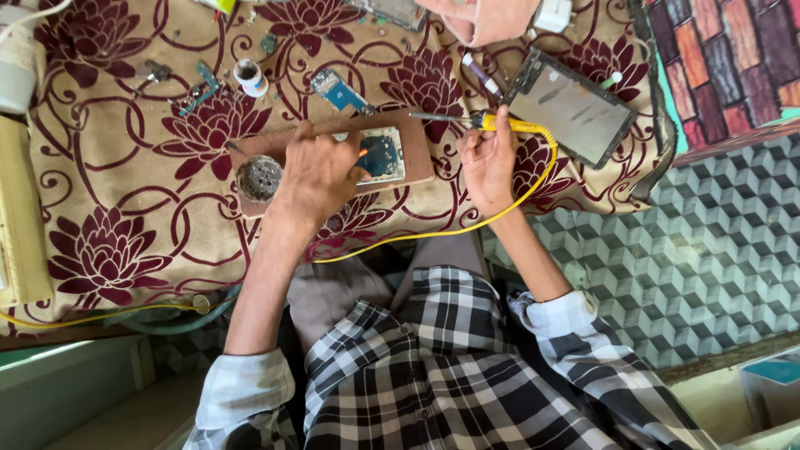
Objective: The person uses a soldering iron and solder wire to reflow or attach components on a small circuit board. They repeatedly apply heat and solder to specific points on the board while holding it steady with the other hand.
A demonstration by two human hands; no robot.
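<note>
My left hand (pixel 321 171) rests on a brown wooden board (pixel 275 143), its fingers pinching a small orange-tipped tool against an opened phone body (pixel 385 154) with a blue circuit area. My right hand (pixel 487 158) is closed around the yellow handle of a soldering iron (pixel 467 122). The iron's metal tip points left, just above the board's far right corner. Its yellow cable (pixel 533 179) loops round my right wrist and trails toward my lap.
A round tin (pixel 259 177) sits at the board's left end. A phone screen panel (pixel 572 108) lies to the right on the floral cloth (pixel 125 192). A small circuit board (pixel 337 88), a little white jar (pixel 249 77) and loose tools lie beyond the board. Patterned tile floor is at right.
</note>
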